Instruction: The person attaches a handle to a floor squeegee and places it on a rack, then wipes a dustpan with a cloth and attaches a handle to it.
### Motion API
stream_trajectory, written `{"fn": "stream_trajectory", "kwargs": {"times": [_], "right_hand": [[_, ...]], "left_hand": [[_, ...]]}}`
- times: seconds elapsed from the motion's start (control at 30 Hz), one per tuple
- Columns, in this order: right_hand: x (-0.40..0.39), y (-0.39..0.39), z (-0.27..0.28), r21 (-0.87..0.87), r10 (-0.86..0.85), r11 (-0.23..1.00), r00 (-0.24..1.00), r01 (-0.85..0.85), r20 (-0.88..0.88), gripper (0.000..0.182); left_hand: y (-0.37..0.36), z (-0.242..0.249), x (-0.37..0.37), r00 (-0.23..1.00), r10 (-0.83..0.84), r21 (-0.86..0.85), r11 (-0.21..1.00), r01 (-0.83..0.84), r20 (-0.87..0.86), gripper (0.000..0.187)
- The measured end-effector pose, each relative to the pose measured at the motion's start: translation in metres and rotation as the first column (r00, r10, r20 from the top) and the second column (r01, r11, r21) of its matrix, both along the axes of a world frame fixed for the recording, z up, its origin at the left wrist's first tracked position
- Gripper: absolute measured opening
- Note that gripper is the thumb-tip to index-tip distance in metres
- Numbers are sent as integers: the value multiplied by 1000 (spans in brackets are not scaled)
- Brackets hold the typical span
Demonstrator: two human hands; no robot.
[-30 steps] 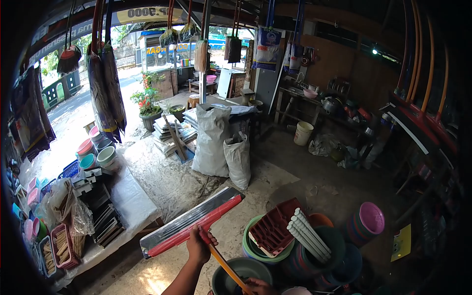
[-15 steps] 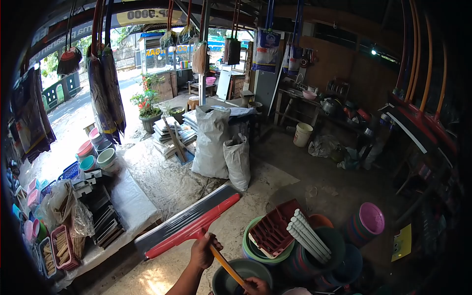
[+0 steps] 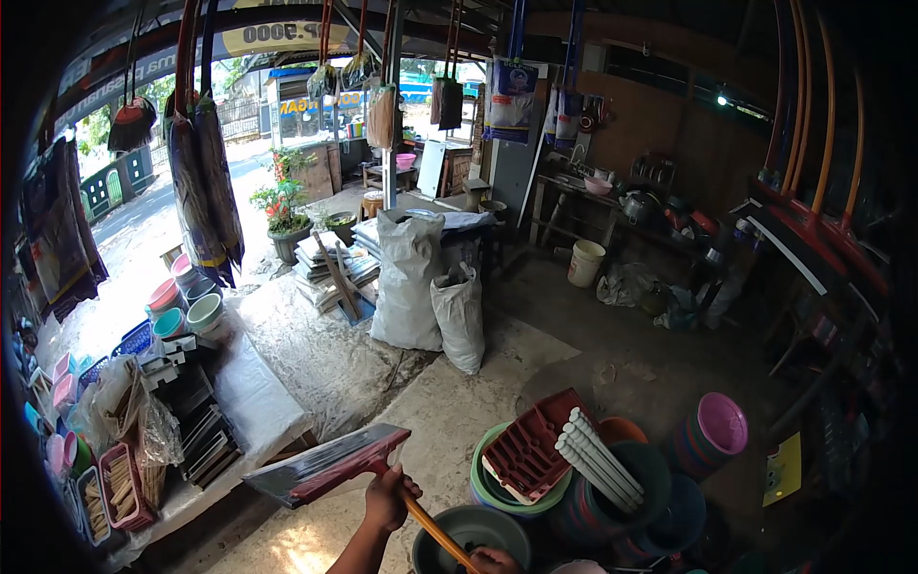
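Note:
My left hand (image 3: 385,498) grips the orange handle (image 3: 432,526) of a floor squeegee just below its head. The squeegee head (image 3: 327,464) is red with a dark rubber blade wrapped in clear film; it points left and away from me, low over the floor. My right hand (image 3: 492,560) holds the same handle lower down, at the bottom edge of the view, over a grey-green plastic basin (image 3: 469,528).
Stacked plastic basins (image 3: 497,483), a red rack (image 3: 531,442), white rods (image 3: 598,457) and a pink bucket (image 3: 721,423) stand at my right. A goods-laden table (image 3: 253,402) is at my left. White sacks (image 3: 409,277) stand ahead. Brooms hang overhead.
The squeegee head has swung down and to the left, turning so it looks shorter. My left hand stayed on the handle; the camera tilted slightly.

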State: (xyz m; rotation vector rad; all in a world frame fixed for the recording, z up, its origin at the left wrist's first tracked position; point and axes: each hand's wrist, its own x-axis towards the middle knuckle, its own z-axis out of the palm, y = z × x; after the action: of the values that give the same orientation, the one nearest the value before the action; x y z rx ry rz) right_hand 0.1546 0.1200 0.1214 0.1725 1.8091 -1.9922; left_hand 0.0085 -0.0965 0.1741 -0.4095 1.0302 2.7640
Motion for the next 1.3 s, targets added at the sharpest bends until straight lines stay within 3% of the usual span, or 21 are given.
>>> {"fn": "stream_trajectory", "kwargs": {"times": [0.07,0.13,0.17,0.23,0.37,0.47,0.53,0.57,0.63,0.77,0.83,0.9,0.97,1.03,1.07,1.1,1.2,1.23,1.3], "right_hand": [[-1,2,3,11,30,1000,999,-30,-14,23],[-1,-1,40,-65,40,997,988,-30,148,23],[-2,-2,39,-65,39,997,988,-30,148,23],[-3,-2,35,-218,24,976,980,21,200,25],[-3,-2,27,-248,75,968,985,-34,157,27],[-1,-9,29,-152,-9,987,979,42,206,25],[-3,-12,16,47,36,999,984,-28,-176,27],[-5,-13,14,48,39,998,983,-31,-177,27],[-7,-17,16,430,103,896,886,116,-453,33],[-9,-12,24,436,43,883,894,175,-446,38],[-11,-7,30,571,90,797,895,199,-438,38],[-11,-5,41,577,85,788,892,212,-443,37],[-14,-2,38,583,78,780,888,229,-452,36],[-18,1,18,581,43,759,868,294,-495,35],[-19,1,13,578,35,759,868,300,-496,35],[-20,0,13,598,35,738,866,314,-499,32],[-18,-8,26,662,55,678,876,320,-480,26],[-17,-15,33,705,75,638,887,309,-456,24],[-16,-21,38,722,98,610,873,326,-477,20]], "left_hand": [[-1,-2,1,1000,-2,19,1000,2,-1,23],[-2,-6,3,1000,-4,36,999,4,0,22],[-3,-8,3,1000,-10,16,1000,10,-5,22],[-6,-12,4,1000,-14,-4,1000,14,-12,21],[-11,-20,7,997,5,28,1000,-7,76,21],[-13,-27,6,990,39,48,998,-46,133,26],[-12,-32,1,987,58,49,997,-67,153,29],[-10,-34,-2,980,77,-14,997,-76,184,34],[-8,-40,-9,973,94,-75,994,-80,212,38],[-6,-40,-14,956,82,-118,992,-50,281,49],[-5,-38,-10,952,50,-146,989,-6,302,50],[-5,-47,1,924,-158,-205,949,239,349,61],[-6,-53,12,811,-456,-381,722,578,365,71],[-10,-54,25,706,-565,-683,310,661,427,75],[-14,-50,30,722,-607,-865,107,490,334,73],[-18,-43,33,718,-610,-866,101,490,335,73],[-33,-28,30,846,-523,-980,93,177,103,60],[-47,-26,20,868,-456,-980,56,-193,-197,56],[-64,-21,9,792,-575,-928,-145,-344,-204,59]]}}
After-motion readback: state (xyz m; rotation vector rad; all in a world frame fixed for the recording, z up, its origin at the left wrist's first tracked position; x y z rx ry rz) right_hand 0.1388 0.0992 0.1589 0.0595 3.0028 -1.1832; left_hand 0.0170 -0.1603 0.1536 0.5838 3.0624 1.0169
